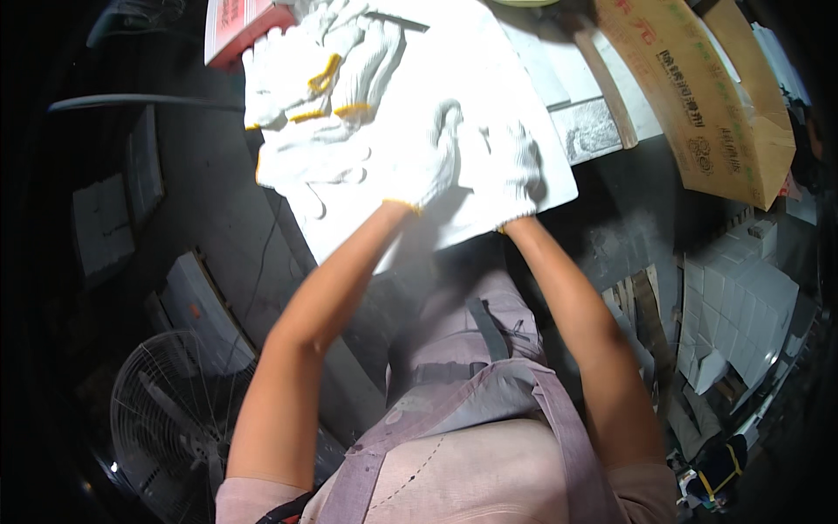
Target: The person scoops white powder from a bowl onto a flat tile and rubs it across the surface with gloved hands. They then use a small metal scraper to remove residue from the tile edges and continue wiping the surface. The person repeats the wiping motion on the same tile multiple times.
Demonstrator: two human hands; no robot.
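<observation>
Both my hands wear white knit work gloves with yellow cuffs and rest over a bright white tabletop [393, 113]. My left hand [434, 166] points forward with its fingers stretched out, seen partly edge-on. To its right, my right hand [517, 166] has its fingers curled in toward the left one. Glare washes out the gap between the hands, so anything held there cannot be made out. Nearest to my left hand lies a flat spare white glove [314, 164]. Behind it, several more gloves [353, 70] with yellow cuffs are heaped.
A red and white box [244, 31] sits at the table's far left corner. Right of the table stand a brown cardboard carton [698, 113] and a wooden strip [607, 87]. A caged floor fan [175, 410] is at lower left; stacked white blocks [738, 297] are at right.
</observation>
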